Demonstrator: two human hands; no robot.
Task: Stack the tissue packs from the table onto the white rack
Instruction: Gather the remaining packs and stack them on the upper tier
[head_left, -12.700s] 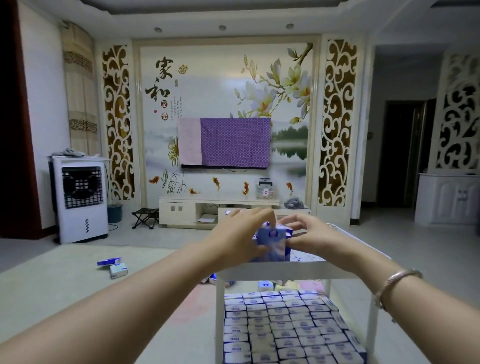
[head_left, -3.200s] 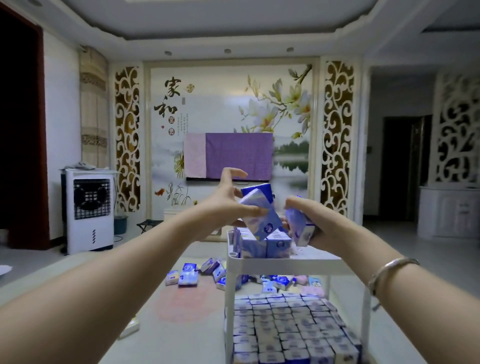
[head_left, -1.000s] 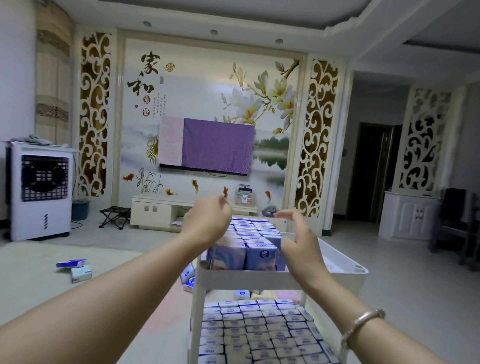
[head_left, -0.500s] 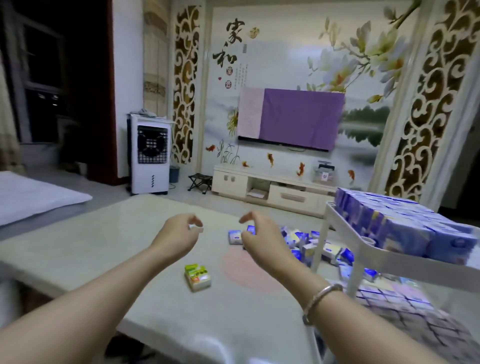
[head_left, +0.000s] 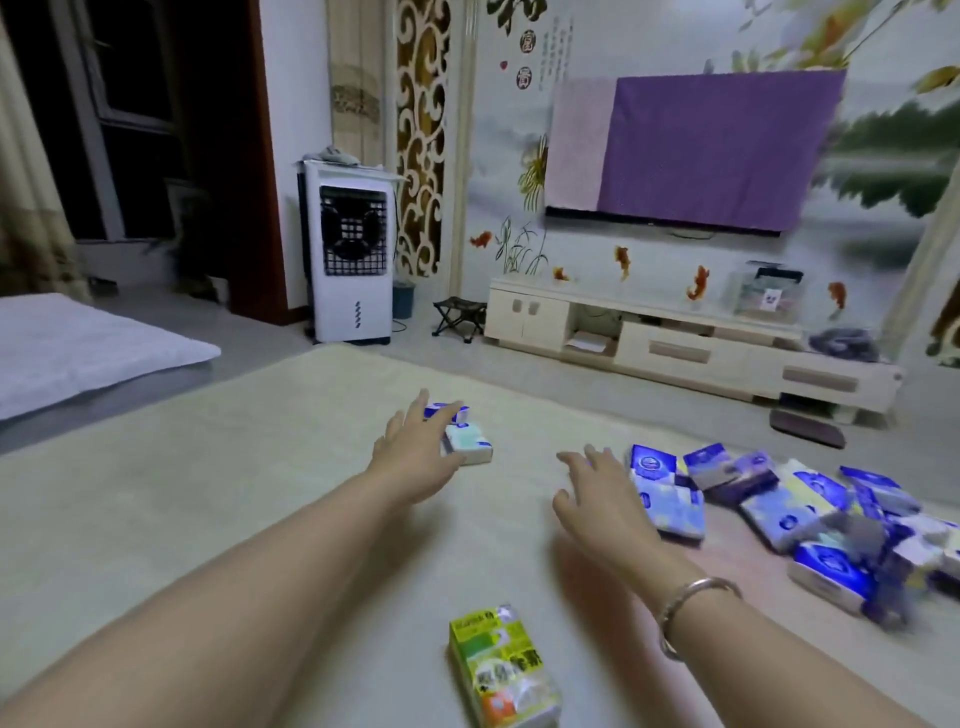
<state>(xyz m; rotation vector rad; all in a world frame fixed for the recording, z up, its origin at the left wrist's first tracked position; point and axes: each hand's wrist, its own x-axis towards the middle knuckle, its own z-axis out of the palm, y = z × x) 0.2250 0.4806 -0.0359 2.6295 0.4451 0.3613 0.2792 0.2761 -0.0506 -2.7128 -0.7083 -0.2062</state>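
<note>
You're at the pickup step: your left hand (head_left: 415, 457) reaches spread-fingered onto two small tissue packs (head_left: 460, 436), your right hand (head_left: 602, 493) hovers spread and empty beside the blue pile (head_left: 779, 499), so next curl round them.

The pale cream table (head_left: 208, 493) looks smooth with a dull sheen. The blue-and-white tissue packs (head_left: 670, 499) and the green-and-yellow pack (head_left: 501, 670) wear glossy plastic film. A shiny silver metal bangle (head_left: 685, 605) circles the right wrist.
</note>
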